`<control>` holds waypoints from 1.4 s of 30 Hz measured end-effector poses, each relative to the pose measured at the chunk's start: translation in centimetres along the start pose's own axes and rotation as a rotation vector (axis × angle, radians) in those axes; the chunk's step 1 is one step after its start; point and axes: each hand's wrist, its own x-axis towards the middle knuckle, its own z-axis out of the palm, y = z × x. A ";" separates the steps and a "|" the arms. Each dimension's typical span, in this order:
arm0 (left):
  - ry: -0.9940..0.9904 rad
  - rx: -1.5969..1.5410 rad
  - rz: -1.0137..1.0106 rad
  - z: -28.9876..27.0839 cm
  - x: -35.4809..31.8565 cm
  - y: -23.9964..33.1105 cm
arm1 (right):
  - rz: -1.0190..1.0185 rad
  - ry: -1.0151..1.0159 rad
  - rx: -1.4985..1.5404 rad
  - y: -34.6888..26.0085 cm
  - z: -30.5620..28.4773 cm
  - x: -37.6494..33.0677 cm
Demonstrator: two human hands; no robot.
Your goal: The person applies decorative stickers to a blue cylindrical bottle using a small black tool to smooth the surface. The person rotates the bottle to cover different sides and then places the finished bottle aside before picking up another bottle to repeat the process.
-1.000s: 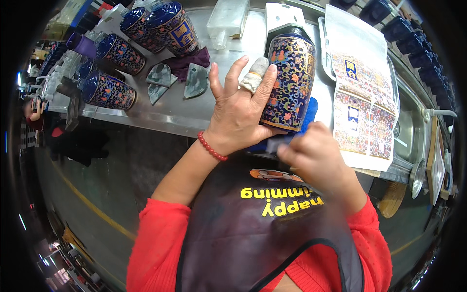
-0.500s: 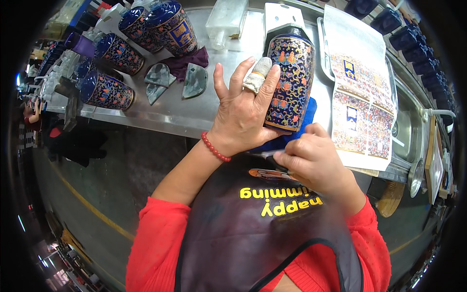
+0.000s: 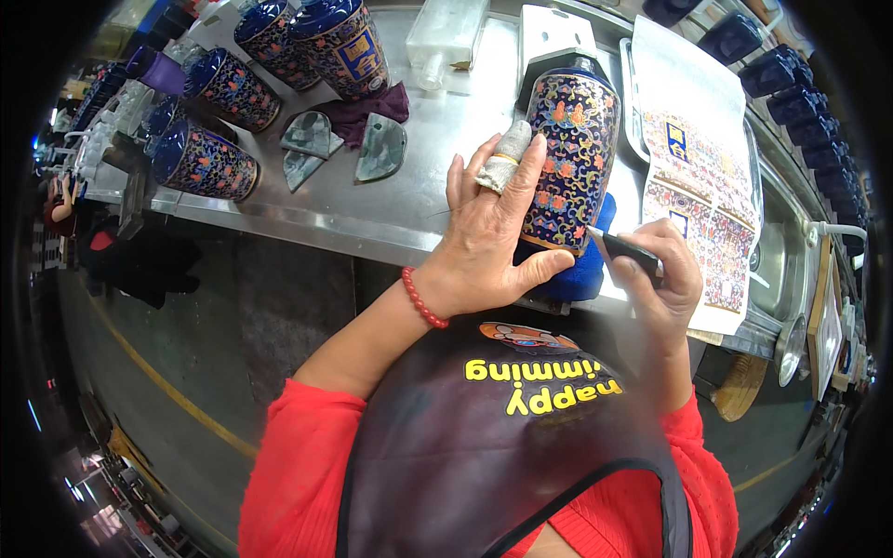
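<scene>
The floral-patterned blue bottle [image 3: 574, 139] is laid over a blue cloth [image 3: 572, 282] near the worktop's [image 3: 423, 186] front edge, its left side partly covered by the left hand [image 3: 488, 246], whose spread fingers are rested against it. A pointed, dark-handled tool [image 3: 634, 253] is pinched in the right hand's [image 3: 665, 279] fingers, its tip at the bottle's base. The right side is crowded by a printed sheet [image 3: 693, 84]; farther left, marbled green plates [image 3: 381, 149], a purple cloth [image 3: 358, 116] and matching bottles [image 3: 214, 167] are placed.

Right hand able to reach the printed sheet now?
Likely yes: the printed sheet lies beside the right hand with nothing visible between, though that hand holds a dark-handled tool.
</scene>
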 end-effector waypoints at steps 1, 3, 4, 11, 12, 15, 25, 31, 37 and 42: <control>0.019 -0.028 -0.021 0.3 -0.1 0.0 | 0.011 -0.002 0.010 0.2 0.0 -0.2; 0.025 -0.077 -0.029 0.8 -0.2 0.0 | 0.021 0.022 0.047 0.5 0.2 -0.3; 0.028 -0.103 -0.034 0.9 -0.2 -0.1 | 0.030 0.021 0.054 0.5 0.2 -0.4; 0.002 -0.239 -0.015 0.5 -0.6 -0.6 | 0.050 0.024 0.078 0.6 0.6 -0.3; 0.002 -0.255 -0.015 0.4 -0.6 -0.6 | 0.058 0.026 0.083 0.6 0.6 -0.3; 0.005 -0.290 -0.027 0.4 -0.5 -0.2 | 0.085 0.029 0.094 0.6 0.7 -0.3; 0.061 -0.177 -0.095 1.5 -0.6 1.1 | 0.075 0.026 0.115 0.7 0.9 -0.1; 0.038 -0.290 -0.057 1.0 -0.7 0.5 | 0.077 0.008 0.062 0.6 1.0 0.0; 0.064 -0.295 -0.100 0.9 -0.6 0.5 | 0.063 0.010 0.119 0.9 1.1 0.2; 0.037 -0.349 -0.074 0.8 -0.7 0.1 | 0.092 0.016 0.099 0.9 1.1 -0.1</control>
